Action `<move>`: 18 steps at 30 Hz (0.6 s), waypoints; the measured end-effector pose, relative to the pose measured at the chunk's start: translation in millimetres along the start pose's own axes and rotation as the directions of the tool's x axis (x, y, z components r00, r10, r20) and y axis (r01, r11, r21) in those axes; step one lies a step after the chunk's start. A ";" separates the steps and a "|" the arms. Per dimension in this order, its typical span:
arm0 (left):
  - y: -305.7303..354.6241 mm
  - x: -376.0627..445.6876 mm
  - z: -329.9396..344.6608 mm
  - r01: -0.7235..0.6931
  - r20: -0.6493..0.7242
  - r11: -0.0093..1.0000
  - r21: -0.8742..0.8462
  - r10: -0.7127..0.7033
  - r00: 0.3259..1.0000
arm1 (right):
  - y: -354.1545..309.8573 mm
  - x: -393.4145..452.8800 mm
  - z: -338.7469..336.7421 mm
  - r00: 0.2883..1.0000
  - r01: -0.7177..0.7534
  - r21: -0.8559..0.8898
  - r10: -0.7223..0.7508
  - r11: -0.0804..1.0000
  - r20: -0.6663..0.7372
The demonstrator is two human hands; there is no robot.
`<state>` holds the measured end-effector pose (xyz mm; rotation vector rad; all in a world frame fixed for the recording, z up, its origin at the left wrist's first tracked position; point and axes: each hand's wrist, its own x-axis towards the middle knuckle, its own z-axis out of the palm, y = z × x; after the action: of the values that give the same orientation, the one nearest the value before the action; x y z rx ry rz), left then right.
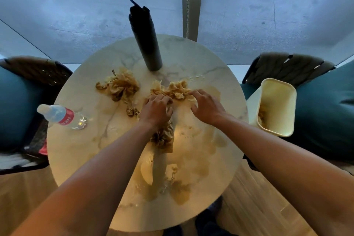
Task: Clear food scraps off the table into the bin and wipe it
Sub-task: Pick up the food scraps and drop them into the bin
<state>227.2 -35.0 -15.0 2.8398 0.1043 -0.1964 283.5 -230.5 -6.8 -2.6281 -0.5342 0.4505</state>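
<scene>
Papery scraps point(173, 90) sit mid-table point(76, 149), with the bin point(275, 107) off the rim at three o'clock. Loose flakes could spill to the floor if scooped carelessly. The left hand point(157, 110) curls around scraps; the right hand point(207, 106) rests spread on the pile's edge, grasping nothing clearly.

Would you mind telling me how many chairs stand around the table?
2: one chair at the round table's left, one chair at its right, behind the bin. Others may be out of view.
</scene>
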 end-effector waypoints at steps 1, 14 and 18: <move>-1.6 2.7 1.4 0.000 0.002 1.000 0.004 0.000 1.000 | -0.2 6.1 2.6 1.000 0.005 0.000 -0.005 1.000 0.006; -8.8 37.6 21.0 -0.156 0.010 0.988 -0.023 0.156 0.988 | 16.9 78.9 29.5 0.987 0.147 -0.048 -0.143 0.988 0.077; -5.2 36.6 25.5 -0.158 0.057 0.987 0.011 0.157 0.986 | 20.1 78.4 34.2 0.981 0.172 -0.067 -0.165 0.983 0.102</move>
<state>259.7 -35.6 -46.0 2.8386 -0.1336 -0.2424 344.8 -202.1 -63.2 -2.6141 -0.8133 0.5139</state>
